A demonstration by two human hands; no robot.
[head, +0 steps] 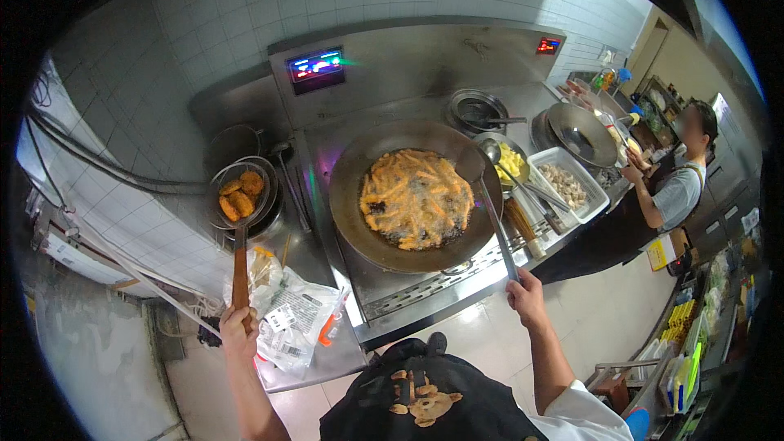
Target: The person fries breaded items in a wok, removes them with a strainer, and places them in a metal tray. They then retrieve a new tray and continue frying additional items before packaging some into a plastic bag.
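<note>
My left hand (pixel 239 327) grips the wooden handle of a skimmer strainer (pixel 241 257). Several browned fried pieces (pixel 241 196) rest in its mesh bowl, over a metal pot (pixel 269 220) at the left. In my right hand (pixel 527 299) is the long metal handle of a ladle (pixel 499 233). The ladle's bowl lies against the inner right side of a large wok (pixel 349 208). Golden strips of food (pixel 416 196) fry in bubbling oil in the wok's middle.
Plastic packaging (pixel 300 312) lies on the steel counter between my left hand and the stove. Right of the wok are a pan of yellow pieces (pixel 509 162), a white basket (pixel 597 196) of pale pieces and another wok (pixel 582 135). Beyond stands a person (pixel 674 190) at the counter.
</note>
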